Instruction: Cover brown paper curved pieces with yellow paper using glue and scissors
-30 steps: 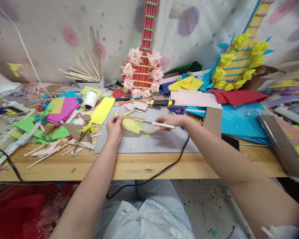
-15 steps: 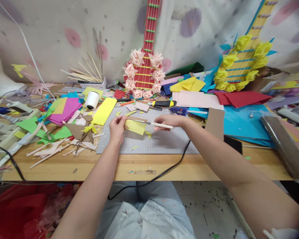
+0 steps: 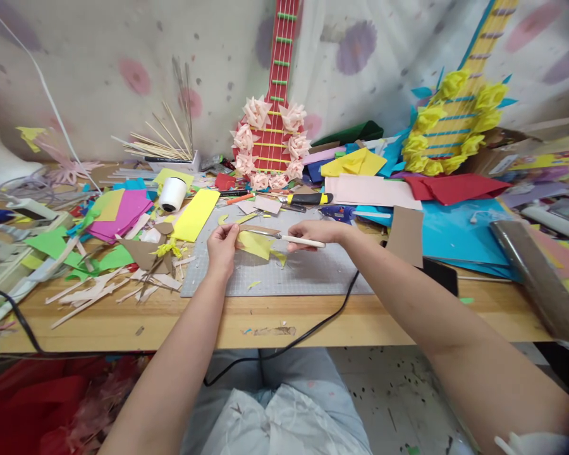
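Observation:
My left hand [image 3: 222, 248] pinches a piece of yellow paper [image 3: 256, 245] by its left end, with a brown strip [image 3: 260, 230] along the upper edge. Wrapped in my right hand [image 3: 310, 234] is a pair of scissors with a white handle [image 3: 308, 242]; the metal blades [image 3: 268, 234] point left and lie along the top of the yellow paper. The right fingers partly hide the handles. Below the blades a small yellow offcut [image 3: 279, 257] hangs or lies by the paper's right corner; I cannot tell which. A grey cutting mat [image 3: 284, 282] lies under both hands.
Paper scraps [image 3: 99, 287] cover the left side. A red paper guitar [image 3: 275, 126] with pink roses and a yellow one [image 3: 450, 123] stand behind. A yellow-black utility knife [image 3: 308, 198] lies beyond the mat. A black cable [image 3: 308, 333] crosses the table's front edge.
The view has shifted slightly. The yellow paper now looks more bent, its lower right corner narrower, while the scissors stay at its upper edge. Both hands keep their holds.

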Action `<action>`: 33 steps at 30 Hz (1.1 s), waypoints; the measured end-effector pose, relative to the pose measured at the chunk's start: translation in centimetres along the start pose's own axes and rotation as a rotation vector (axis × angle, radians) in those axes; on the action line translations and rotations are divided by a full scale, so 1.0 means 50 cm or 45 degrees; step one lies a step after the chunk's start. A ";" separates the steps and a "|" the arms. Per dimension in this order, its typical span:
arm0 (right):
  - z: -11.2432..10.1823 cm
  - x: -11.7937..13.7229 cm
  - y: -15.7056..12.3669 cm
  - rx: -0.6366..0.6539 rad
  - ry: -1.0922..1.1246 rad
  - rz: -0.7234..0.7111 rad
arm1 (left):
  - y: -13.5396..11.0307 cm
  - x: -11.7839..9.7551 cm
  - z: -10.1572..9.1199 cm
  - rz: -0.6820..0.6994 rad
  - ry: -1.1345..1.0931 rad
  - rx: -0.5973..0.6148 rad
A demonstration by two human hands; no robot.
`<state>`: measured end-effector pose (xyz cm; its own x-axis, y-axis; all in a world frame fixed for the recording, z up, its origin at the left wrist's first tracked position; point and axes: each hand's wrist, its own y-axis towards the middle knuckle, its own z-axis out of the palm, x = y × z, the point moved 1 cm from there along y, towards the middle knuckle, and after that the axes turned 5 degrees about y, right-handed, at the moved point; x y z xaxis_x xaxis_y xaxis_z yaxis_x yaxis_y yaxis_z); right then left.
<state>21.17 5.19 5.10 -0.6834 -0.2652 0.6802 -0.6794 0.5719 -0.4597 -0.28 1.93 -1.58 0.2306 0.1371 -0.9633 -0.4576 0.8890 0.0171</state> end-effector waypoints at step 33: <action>-0.008 0.014 -0.003 -0.140 -0.184 0.059 | -0.010 -0.011 0.007 -0.041 0.068 0.038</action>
<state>20.92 5.23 5.86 -0.7499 -0.3411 0.5669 -0.6186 0.6654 -0.4178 0.12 1.55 -0.95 0.1984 0.0858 -0.9764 -0.4249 0.9052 -0.0067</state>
